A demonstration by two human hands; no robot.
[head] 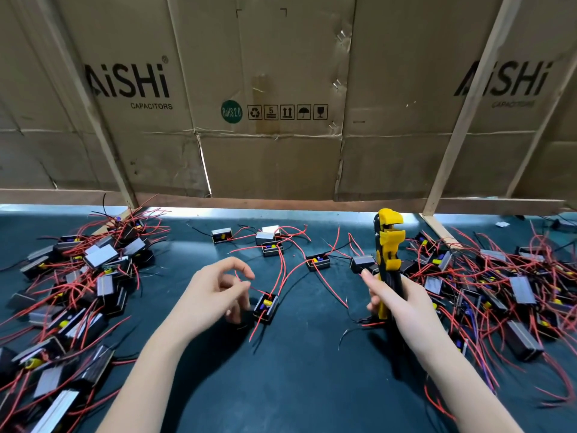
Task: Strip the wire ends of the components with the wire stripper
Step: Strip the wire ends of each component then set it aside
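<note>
Right hand (394,300) gripping upright yellow wire stripper (387,245), left hand (215,289) pinching a red wire (282,267) of a black component (265,307) on the counter (296,370)

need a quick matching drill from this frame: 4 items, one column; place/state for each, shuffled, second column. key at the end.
Items
1. wire stripper
2. left hand
3. component nearest the left hand
4. cardboard sheet printed RoHS 2.0

Places/states
A. stands upright behind the table
B. fingers loosely curled by a red wire loop
C. lies on the dark mat, yellow part showing
D. held upright in the right hand, head up

Pairs: 1-D, 2-B, 3-C, 4-A
</note>
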